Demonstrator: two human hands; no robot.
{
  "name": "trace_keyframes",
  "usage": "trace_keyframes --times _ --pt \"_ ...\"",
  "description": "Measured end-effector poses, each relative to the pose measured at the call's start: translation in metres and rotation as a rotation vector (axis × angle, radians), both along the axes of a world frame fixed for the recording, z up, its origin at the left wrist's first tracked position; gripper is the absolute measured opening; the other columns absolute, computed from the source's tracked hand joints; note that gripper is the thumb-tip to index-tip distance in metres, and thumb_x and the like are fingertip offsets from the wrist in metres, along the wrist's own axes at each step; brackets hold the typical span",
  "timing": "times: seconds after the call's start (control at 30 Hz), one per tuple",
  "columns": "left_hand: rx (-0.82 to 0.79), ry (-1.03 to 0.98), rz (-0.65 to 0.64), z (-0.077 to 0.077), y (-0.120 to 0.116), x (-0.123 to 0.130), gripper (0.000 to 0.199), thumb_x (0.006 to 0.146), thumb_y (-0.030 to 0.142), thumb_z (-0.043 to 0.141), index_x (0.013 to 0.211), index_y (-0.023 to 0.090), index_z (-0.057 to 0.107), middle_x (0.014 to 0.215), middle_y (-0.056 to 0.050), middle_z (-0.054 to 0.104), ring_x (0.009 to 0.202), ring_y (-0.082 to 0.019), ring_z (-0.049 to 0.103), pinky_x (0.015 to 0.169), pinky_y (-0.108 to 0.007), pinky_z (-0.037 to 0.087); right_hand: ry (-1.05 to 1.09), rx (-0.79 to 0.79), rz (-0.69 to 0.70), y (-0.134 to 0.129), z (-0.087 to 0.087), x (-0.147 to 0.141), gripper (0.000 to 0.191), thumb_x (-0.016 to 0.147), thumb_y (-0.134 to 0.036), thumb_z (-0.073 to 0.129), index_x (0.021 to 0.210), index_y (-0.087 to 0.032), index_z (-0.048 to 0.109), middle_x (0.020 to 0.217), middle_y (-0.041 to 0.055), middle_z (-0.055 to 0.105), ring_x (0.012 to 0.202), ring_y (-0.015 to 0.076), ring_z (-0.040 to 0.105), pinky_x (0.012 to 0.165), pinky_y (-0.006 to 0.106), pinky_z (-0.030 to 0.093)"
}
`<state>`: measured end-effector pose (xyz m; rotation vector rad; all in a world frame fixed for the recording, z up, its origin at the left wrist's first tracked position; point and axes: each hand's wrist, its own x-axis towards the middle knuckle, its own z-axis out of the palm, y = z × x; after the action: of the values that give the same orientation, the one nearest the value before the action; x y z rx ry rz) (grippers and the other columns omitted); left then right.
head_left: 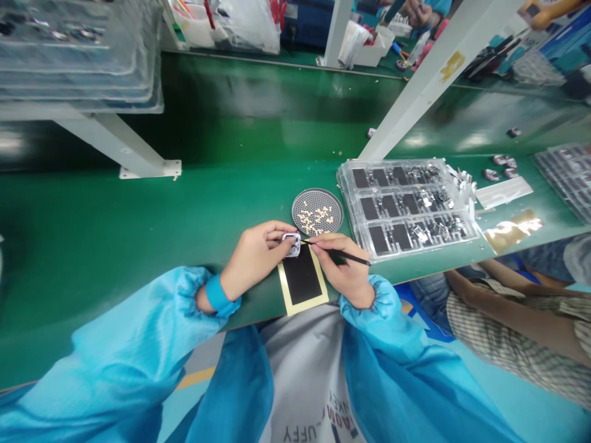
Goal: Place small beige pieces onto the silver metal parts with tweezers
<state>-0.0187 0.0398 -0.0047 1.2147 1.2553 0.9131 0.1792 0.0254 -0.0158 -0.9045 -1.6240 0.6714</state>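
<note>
My left hand (258, 252) is closed on a small white squarish housing (292, 245), thumb and fingers gripping its left side. In my right hand (344, 267) is a thin black pair of tweezers (344, 253), its tip reaching the right edge of the housing. Below both hands lies a black pad with a pale yellow border (302, 277). Just beyond them sits a round grey perforated dish (317, 195) with several small tan pieces (318, 215) scattered in it. What the tweezer tip touches is too small to make out.
Stacked clear trays (346, 191) with black squares and metallic parts stand to the right. Further right lie white strips (503, 192) and several small housings (501, 160). White shelf posts (392, 117) rise from the green bench (207, 197). Another person (508, 307) sits at right.
</note>
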Motion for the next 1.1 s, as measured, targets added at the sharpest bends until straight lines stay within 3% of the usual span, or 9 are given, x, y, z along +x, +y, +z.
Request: trace_keyframes --times 0.27,0.8,1.1 --pt "0.009 -0.003 -0.002 0.001 0.002 -0.001 0.029 0.083 0.034 0.076 0.105 0.015 0.072 0.093 -0.008 0.076 0.082 -0.020 0.073 0.063 -0.022 0.058 -0.008 0.015 0.006 0.001 0.000 -0.001 0.020 0.088 -0.007 0.072 0.101 -0.023 0.068 0.101 0.0053 0.077 0.098 0.0199 0.074 0.089 0.040 0.063" --pt "-0.014 -0.010 0.017 0.006 0.001 0.000 0.034 0.082 0.036 0.078 0.108 0.015 0.072 0.093 -0.008 0.075 0.077 -0.018 0.071 0.055 -0.019 0.054 -0.114 0.074 0.053 0.002 0.002 0.003 0.022 0.090 -0.008 0.069 0.103 -0.025 0.066 0.109 0.0065 0.074 0.104 0.0203 0.071 0.093 0.040 0.061" --pt "-0.046 -0.011 0.051 0.015 0.004 -0.002 0.042 0.078 0.039 0.080 0.109 0.012 0.073 0.088 -0.008 0.074 0.056 -0.011 0.061 0.040 -0.016 0.041 -0.125 0.065 0.083 0.000 0.002 0.004 0.022 0.093 -0.009 0.065 0.105 -0.026 0.066 0.113 0.0058 0.074 0.109 0.0205 0.071 0.096 0.042 0.061"
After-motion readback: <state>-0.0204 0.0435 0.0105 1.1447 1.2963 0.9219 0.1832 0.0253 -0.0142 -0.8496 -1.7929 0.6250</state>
